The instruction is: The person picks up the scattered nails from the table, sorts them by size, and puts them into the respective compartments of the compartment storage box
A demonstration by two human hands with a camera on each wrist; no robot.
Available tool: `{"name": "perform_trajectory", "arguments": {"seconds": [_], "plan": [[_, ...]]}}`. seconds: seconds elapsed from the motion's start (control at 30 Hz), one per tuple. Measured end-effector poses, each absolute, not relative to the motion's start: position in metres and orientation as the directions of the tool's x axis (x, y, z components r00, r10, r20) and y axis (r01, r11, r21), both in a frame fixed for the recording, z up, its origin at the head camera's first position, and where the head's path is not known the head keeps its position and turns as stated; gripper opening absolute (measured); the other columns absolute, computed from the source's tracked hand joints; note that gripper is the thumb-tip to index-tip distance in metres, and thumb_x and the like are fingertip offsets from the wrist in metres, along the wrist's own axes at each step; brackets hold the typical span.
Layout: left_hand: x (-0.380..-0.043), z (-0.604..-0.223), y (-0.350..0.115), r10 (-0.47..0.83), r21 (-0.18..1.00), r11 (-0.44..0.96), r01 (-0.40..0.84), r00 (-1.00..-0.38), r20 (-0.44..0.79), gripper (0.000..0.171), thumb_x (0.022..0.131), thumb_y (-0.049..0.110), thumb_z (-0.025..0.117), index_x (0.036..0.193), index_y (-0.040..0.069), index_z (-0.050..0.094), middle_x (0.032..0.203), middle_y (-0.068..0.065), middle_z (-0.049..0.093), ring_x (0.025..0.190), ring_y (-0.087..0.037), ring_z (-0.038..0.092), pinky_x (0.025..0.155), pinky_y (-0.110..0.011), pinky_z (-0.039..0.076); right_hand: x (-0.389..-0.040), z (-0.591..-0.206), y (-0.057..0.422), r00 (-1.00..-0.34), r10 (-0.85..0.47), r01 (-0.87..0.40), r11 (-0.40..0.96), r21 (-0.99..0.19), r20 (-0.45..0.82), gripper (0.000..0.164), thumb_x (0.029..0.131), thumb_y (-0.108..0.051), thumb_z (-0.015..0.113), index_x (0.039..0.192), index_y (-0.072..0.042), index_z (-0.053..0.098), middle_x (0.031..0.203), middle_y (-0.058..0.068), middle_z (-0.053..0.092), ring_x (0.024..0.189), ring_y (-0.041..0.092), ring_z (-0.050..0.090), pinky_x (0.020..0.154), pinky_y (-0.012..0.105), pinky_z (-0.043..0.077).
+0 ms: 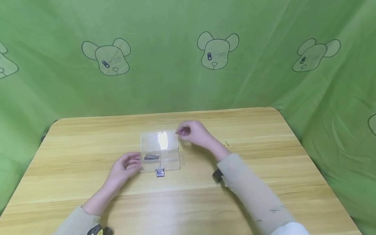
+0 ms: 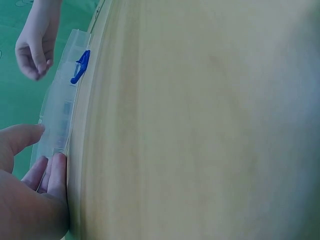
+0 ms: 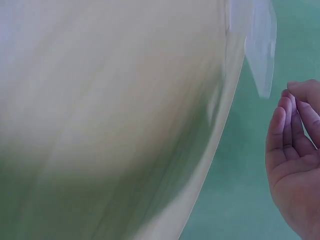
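A clear plastic compartment box [image 1: 170, 165] stands on the wooden table with its lid [image 1: 148, 140] laid back behind it. Several thin metal nails or screws [image 1: 151, 157] lie together in its back left compartment. A blue latch [image 2: 81, 67] sticks out at the front. My left hand [image 1: 124, 168] holds the box's left end, thumb at the upper edge and fingers low against the side. Close to the lid's back right corner is my right hand [image 1: 195, 133], its fingers loosely curled and thumb near the fingertips. The right wrist view shows a small gap between it and the lid.
Thin dark slivers [image 1: 227, 143] lie on the table [image 1: 176, 209] right of the box, near the right forearm. A green curtain [image 1: 164, 81] with bear-head prints hangs behind the table and along its sides.
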State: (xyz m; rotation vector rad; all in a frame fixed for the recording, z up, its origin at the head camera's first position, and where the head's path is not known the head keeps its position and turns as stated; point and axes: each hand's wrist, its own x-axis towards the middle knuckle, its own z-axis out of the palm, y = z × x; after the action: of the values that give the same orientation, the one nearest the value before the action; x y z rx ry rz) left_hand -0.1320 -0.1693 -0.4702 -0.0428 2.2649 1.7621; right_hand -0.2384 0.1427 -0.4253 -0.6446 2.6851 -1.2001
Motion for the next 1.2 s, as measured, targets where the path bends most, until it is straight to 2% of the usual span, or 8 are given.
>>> {"name": "perform_trajectory", "arguments": {"seconds": [0.17,0.4,0.53,0.93,1.2], "plan": [[-0.132,-0.471,-0.170,0.145,0.947,0.262,-0.184,-0.963,-0.227,0.062,0.096,0.002,0.072,0.152,-0.005,0.046,0.148,-0.028,0.058,0.135,-0.040,0.059,0.097,-0.006,0.052,-0.242,-0.420,0.172,-0.925,-0.371,-0.303,0.599,-0.741,0.079,0.023,0.090,0.005,0.075,0.112,0.001,0.077,0.105,0.016,0.078,0.094,0.026,0.071,0.089,0.034,0.063],[-0.133,-0.472,-0.170,0.145,0.947,0.264,-0.183,-0.963,-0.227,0.063,0.096,0.002,0.072,0.153,-0.005,0.046,0.149,-0.028,0.058,0.137,-0.040,0.058,0.097,-0.005,0.051,-0.243,-0.414,0.213,-0.954,-0.276,-0.264,0.599,-0.756,0.115,0.021,0.091,0.005,0.074,0.112,0.004,0.076,0.106,0.021,0.077,0.094,0.027,0.070,0.082,0.016,0.057],[-0.133,-0.472,-0.170,0.145,0.947,0.264,-0.181,-0.964,-0.225,0.063,0.096,0.002,0.072,0.153,-0.006,0.046,0.148,-0.028,0.058,0.136,-0.040,0.058,0.097,-0.006,0.052,-0.241,-0.415,0.234,-0.968,-0.228,-0.224,0.594,-0.772,0.105,0.021,0.093,0.003,0.074,0.114,0.004,0.075,0.108,0.023,0.076,0.093,0.023,0.068,0.079,0.012,0.055],[-0.132,-0.471,-0.170,0.147,0.948,0.264,-0.176,-0.964,-0.220,0.063,0.095,0.002,0.073,0.152,-0.006,0.047,0.147,-0.028,0.059,0.133,-0.036,0.061,0.097,-0.006,0.052,-0.228,-0.422,0.275,-0.987,-0.128,-0.156,0.615,-0.773,0.097,0.020,0.094,0.000,0.075,0.112,0.007,0.075,0.107,0.027,0.075,0.084,0.003,0.063,0.077,0.009,0.054],[-0.132,-0.471,-0.170,0.152,0.950,0.258,-0.177,-0.964,-0.220,0.063,0.095,0.001,0.073,0.152,-0.006,0.047,0.147,-0.029,0.059,0.134,-0.038,0.060,0.097,-0.006,0.052,-0.220,-0.431,0.292,-0.992,-0.111,-0.120,0.661,-0.741,0.061,0.020,0.094,0.001,0.075,0.112,0.007,0.075,0.105,0.026,0.075,0.085,0.007,0.064,0.077,0.009,0.054]]}}
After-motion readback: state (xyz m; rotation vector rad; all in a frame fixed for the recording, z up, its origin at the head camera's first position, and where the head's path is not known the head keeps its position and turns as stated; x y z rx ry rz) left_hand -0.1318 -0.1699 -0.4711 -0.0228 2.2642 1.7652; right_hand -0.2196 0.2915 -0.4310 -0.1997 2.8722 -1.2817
